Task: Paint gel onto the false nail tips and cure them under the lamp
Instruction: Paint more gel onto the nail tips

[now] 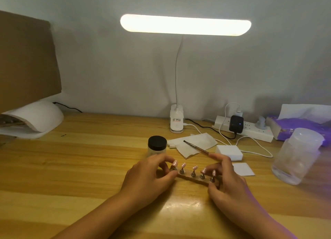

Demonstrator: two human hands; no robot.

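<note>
The brown strip holder point(197, 179) with five small metal stands, each carrying a glossy pink false nail tip point(194, 167), lay on the striped wooden table point(80, 158), near its front middle. The left hand point(148, 176) held the strip's left end, thumb on the near edge and fingers curled over the far side. The right hand point(227, 182) held the right end the same way. Both hands hid the ends themselves.

At 11 o'clock from the holder, just beyond the left fingers, stood a small clear jar with a black lid point(157, 144). At 12 to 1 o'clock a thin flat-tipped brush point(196, 146) lay across crumpled white wipes point(200, 140), its handle reaching toward the right fingers. A white rectangular block point(230, 151) sat at 1 o'clock and a flat white square pad point(244, 169) at 3. Farther out at 3 stood a clear lidded plastic container point(298, 158). The white domed curing lamp point(37, 116) sat well apart at 10 o'clock, under a brown cardboard sheet point(26, 59). A lit white clip-on desk lamp point(177, 121) stood at 12, and a white power strip point(250, 130) at 2.
</note>
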